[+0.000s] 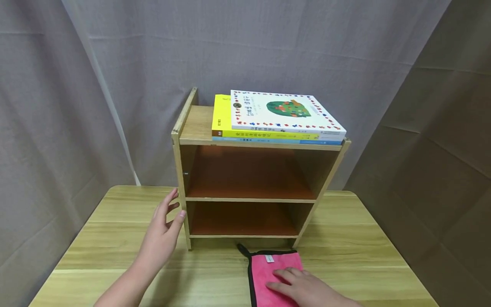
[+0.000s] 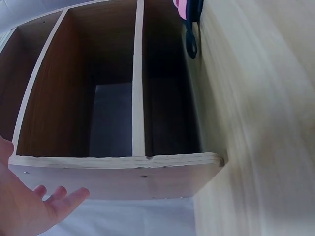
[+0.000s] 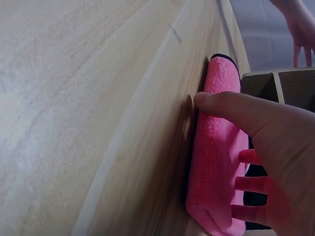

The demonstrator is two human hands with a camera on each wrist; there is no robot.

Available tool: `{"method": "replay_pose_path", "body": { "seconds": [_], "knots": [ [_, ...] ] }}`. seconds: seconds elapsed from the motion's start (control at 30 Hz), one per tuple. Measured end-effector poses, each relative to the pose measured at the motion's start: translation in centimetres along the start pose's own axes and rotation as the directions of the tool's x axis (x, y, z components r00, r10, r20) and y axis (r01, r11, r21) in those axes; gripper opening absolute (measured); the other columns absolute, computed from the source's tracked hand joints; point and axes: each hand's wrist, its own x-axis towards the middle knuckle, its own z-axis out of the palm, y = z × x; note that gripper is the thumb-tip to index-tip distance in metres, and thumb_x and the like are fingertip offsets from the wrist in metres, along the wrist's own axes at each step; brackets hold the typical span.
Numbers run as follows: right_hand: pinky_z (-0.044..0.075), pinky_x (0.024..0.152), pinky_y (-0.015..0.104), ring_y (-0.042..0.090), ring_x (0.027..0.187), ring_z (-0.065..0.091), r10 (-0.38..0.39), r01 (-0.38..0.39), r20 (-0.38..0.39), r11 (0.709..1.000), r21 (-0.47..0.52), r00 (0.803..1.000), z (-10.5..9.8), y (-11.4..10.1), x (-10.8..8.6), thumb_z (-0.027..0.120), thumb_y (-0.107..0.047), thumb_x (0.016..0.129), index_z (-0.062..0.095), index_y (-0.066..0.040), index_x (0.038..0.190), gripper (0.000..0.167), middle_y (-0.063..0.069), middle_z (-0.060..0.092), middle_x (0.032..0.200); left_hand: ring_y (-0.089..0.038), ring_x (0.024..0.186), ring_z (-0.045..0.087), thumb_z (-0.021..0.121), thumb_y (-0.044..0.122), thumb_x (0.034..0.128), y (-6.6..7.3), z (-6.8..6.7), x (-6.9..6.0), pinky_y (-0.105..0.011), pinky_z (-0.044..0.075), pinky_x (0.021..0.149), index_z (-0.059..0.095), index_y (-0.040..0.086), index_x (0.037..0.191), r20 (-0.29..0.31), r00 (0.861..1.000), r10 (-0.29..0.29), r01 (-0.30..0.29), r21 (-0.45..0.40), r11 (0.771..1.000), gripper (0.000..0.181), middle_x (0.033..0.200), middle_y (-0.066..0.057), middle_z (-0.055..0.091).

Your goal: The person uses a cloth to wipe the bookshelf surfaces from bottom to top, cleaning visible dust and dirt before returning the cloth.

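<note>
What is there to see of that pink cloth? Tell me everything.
The cloth is bright pink, with a plush-looking surface and black edging. A dark loop sticks out at its far left corner, and a small white tag sits near the far edge. It lies on the table in front of the shelf, apparently folded, its near side a thick rounded fold. The right hand rests on it.

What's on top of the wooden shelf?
A white book lies over a yellow book, above a blue book. The blue book's cover and the shelf top underneath are hidden.
</note>
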Motion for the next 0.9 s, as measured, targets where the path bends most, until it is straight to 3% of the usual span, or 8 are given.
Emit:
{"method": "replay_pose_path", "body": {
  "seconds": [0.3, 0.57, 0.7, 0.9],
  "knots": [
    [0.055, 0.082, 0.042, 0.025, 0.116, 0.053, -0.031, 0.028, -0.039, 0.996, -0.086, 0.999, 0.4, 0.0, 0.3, 0.041, -0.066, 0.096, 0.050, -0.029, 0.144, 0.061, 0.006, 0.055, 0.134, -0.028, 0.137, 0.039, 0.054, 0.030, 0.1033, 1.4, -0.1, 1.8, -0.051, 0.046, 0.101, 0.026, 0.028, 0.156, -0.021, 1.000, 0.022, -0.023, -0.030, 0.999, 0.060, 0.157, 0.002, 0.029],
    [0.055, 0.083, 0.042, 0.026, 0.117, 0.053, -0.015, 0.015, 0.003, 1.000, -0.021, 1.000, 0.0, 0.1, 0.5, 0.041, -0.066, 0.096, 0.051, -0.030, 0.144, 0.061, 0.006, 0.055, 0.136, -0.028, 0.138, 0.037, 0.055, 0.038, 0.1012, 2.4, 0.0, 3.1, -0.052, 0.046, 0.101, 0.025, 0.032, 0.157, -0.031, 0.999, -0.019, 0.018, -0.028, 0.999, 0.064, 0.156, -0.001, 0.029],
    [0.055, 0.087, 0.041, 0.026, 0.120, 0.052, 0.003, -0.004, 0.028, 0.999, 0.045, 1.000, -0.1, 0.2, 0.6, 0.043, -0.068, 0.094, 0.051, -0.029, 0.144, 0.064, 0.005, 0.054, 0.138, -0.030, 0.139, 0.034, 0.055, 0.043, 0.1005, 2.2, 0.3, 3.5, -0.054, 0.045, 0.102, 0.024, 0.032, 0.157, -0.024, 0.999, -0.033, 0.032, -0.019, 0.999, 0.065, 0.156, -0.003, 0.028],
    [0.053, 0.091, 0.041, 0.027, 0.122, 0.054, 0.022, -0.022, 0.012, 0.999, 0.034, 1.000, -0.4, 0.1, 0.5, 0.045, -0.063, 0.096, 0.054, -0.026, 0.142, 0.059, 0.005, 0.055, 0.139, -0.036, 0.136, 0.036, 0.055, 0.043, 0.1004, 1.7, 0.7, 4.0, -0.057, 0.047, 0.097, 0.028, 0.031, 0.155, -0.039, 0.999, -0.029, 0.029, 0.002, 1.000, 0.062, 0.156, -0.008, 0.029]
  ]
}}
